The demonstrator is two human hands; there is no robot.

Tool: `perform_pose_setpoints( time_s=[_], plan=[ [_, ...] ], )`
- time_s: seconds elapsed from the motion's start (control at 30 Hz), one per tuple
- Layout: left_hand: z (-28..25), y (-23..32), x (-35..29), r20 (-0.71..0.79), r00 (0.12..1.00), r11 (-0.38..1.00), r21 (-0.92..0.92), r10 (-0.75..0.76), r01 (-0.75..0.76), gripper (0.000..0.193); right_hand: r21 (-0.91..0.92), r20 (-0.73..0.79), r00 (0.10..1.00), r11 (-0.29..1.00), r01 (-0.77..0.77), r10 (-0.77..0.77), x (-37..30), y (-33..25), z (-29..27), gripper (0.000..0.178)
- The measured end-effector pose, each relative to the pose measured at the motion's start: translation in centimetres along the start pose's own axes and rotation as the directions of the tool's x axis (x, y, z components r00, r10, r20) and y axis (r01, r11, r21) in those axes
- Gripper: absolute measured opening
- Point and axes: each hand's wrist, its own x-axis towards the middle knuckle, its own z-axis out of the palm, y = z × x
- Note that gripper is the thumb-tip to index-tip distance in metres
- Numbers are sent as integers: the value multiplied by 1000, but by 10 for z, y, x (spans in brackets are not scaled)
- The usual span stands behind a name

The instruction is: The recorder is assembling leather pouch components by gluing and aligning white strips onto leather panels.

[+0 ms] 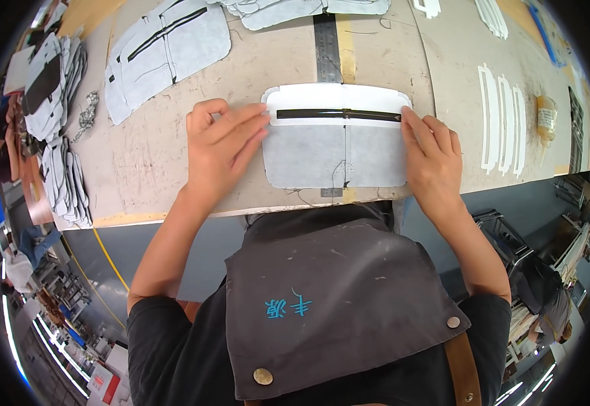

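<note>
A pale grey fabric panel (305, 155) with rounded corners lies flat on the table in front of me. Across its upper part runs a white strip (376, 100) framing a long narrow black slot (312, 114). My left hand (220, 142) has its fingertips at the panel's upper left edge, closed on it by the white strip. On the opposite side, my right hand (435, 152) pinches the right edge by the slot's end between thumb and forefinger. Loose dark threads hang over the panel's lower middle. Under the panel, a steel ruler (326, 51) sticks out at the far side.
Similar panels lie at the far left (193, 51) and far middle (301, 15). Stacked pieces (65, 172) crowd the left edge. To the right are white looped strips (504, 128), a bottle of yellowish liquid (546, 118) and a blue tool (541, 34). The table's front edge runs just below the panel.
</note>
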Motion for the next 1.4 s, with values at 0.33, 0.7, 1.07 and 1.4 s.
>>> perform_pose_setpoints(
  time_s=[0.33, 0.7, 1.07, 1.4],
  plan=[
    [-2, 7, -11, 155, 981, 953, 260, 118, -156, 34, -25, 42, 998, 999, 39, -38, -1, 3, -4, 36],
    [27, 43, 25, -69, 996, 990, -125, 63, -71, 21, 682, 32, 895, 645, -346, 446, 10, -6, -4, 21],
    [75, 63, 46, -65, 993, 966, -234, 96, -108, 17, 625, -84, 919, 738, -253, 386, 7, -10, 12, 17],
    [75, 63, 46, -57, 996, 972, -221, 68, -79, 16, 608, -41, 916, 737, -294, 399, 18, -14, 9, 13]
  ],
)
